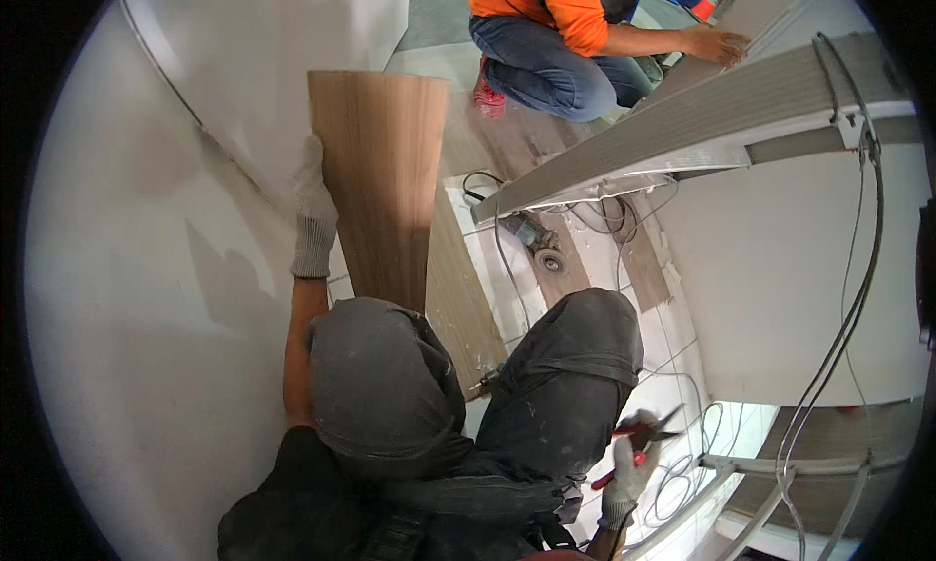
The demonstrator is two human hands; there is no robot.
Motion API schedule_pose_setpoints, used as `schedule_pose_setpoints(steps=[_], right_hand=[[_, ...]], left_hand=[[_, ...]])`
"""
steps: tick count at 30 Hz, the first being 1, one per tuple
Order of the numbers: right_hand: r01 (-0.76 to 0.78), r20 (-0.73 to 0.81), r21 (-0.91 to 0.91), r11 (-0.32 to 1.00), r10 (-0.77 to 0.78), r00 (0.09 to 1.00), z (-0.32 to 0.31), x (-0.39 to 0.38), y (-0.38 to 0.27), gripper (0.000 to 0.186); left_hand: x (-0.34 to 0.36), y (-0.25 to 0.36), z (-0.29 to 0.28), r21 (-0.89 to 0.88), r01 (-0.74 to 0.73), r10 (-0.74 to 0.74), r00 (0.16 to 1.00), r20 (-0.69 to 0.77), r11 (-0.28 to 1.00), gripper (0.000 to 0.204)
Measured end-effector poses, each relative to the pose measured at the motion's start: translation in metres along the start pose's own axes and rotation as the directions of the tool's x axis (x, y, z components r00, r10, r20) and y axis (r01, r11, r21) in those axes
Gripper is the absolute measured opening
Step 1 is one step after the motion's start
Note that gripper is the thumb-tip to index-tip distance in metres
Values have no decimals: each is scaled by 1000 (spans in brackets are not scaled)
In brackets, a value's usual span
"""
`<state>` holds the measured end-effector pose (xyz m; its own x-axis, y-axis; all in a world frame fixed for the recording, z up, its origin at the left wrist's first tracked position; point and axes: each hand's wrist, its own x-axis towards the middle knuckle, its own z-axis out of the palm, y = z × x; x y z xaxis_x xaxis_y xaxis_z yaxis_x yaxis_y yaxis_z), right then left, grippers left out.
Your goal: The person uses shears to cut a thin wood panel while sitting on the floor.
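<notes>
My left hand (314, 205) in a grey knitted glove grips the left edge of a brown wood-look plank (375, 186), held upright beside the white wall. Low at the right, my gloved right hand (626, 473) holds red-handled cutting pliers (648, 432) with their dark jaws apart. My bent knees in dark trousers hide the plank's lower end. Beyond my right knee, an angle grinder (538, 244) lies on the floor among cords and loose planks.
A co-worker in an orange top (556, 15) squats at the back. A long grey beam (643, 132) slants across the right, with cables (858, 269) hanging from it. Metal rails (770, 468) stand low at the right. White walls (127, 298) border the left.
</notes>
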<state>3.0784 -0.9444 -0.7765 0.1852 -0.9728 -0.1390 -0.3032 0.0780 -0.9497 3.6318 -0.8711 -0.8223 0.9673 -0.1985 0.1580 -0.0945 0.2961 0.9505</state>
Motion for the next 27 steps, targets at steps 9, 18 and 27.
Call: schedule_pose_setpoints(steps=[9, 18, 27], right_hand=[[376, 59, 234, 897, -399, 915, 117, 78, -122, 44], [604, 629, -239, 760, -353, 693, 185, 133, -96, 31], [398, 647, -392, 830, -59, 760, 168, 109, -24, 34]], left_hand=[[-5, 12, 26, 15, -19, 18, 993, 115, 1000, 53], [-19, 29, 72, 343, -168, 72, 958, 277, 924, 58], [-30, -21, 106, 428, -676, 223, 655, 722, 599, 55]])
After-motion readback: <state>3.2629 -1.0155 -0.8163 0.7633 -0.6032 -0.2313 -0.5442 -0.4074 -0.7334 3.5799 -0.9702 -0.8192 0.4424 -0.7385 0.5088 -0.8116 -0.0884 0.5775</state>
